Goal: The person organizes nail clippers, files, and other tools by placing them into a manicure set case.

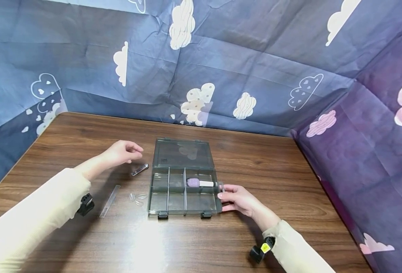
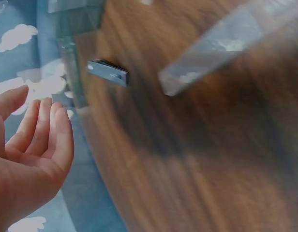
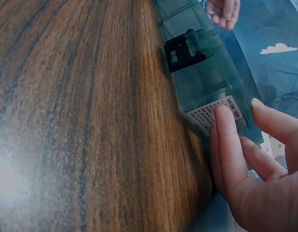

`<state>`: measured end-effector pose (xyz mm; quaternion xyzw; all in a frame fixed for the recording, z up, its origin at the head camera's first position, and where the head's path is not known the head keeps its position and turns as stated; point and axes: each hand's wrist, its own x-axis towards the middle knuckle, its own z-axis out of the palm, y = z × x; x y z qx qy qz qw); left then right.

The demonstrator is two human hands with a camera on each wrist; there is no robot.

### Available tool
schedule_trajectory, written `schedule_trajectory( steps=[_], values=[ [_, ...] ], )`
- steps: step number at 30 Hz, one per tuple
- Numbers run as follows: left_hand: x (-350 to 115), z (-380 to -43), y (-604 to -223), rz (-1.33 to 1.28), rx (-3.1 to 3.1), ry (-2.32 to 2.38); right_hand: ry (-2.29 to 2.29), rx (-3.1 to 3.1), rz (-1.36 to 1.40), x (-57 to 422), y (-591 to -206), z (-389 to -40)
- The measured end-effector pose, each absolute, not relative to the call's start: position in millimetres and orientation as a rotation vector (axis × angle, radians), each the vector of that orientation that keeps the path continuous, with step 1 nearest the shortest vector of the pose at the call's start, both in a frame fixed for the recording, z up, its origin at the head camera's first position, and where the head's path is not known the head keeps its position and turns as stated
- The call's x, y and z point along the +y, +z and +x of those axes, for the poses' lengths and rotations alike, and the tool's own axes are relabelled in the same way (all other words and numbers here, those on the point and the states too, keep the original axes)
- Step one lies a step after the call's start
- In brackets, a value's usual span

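A dark see-through compartment box (image 1: 160, 204) lies with its lid laid back on the table. A bottle of purple nail polish with a white cap (image 1: 194, 182) lies in its back right compartment. My right hand (image 1: 240, 199) rests at the box's right side; in the right wrist view, nearly straight fingers touch the wall by a printed label (image 3: 226, 113). My left hand (image 1: 122, 152) hovers with loosely bent fingers and nothing in them. Nearest to it on the table is a nail clipper (image 1: 139, 170), also clear in the left wrist view (image 2: 108, 72).
Left of the box lie several small clear nail-tip-like pieces (image 1: 138, 198) and a clear flat strip (image 1: 110, 201). The wooden table (image 1: 255, 159) meets cloud-print cloth (image 1: 146, 76) at the back and right. Two black latches (image 1: 163, 215) stick out from the box's front.
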<state>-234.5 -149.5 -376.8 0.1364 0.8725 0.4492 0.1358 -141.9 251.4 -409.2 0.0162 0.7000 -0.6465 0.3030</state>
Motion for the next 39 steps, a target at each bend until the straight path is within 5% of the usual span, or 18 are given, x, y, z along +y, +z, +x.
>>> schedule_trajectory(
  steps=[39],
  values=[
    [-142,-228,-408,0.38,2.574,1.107,-1.715,1.846,0.048,250,-407,-142]
  ],
)
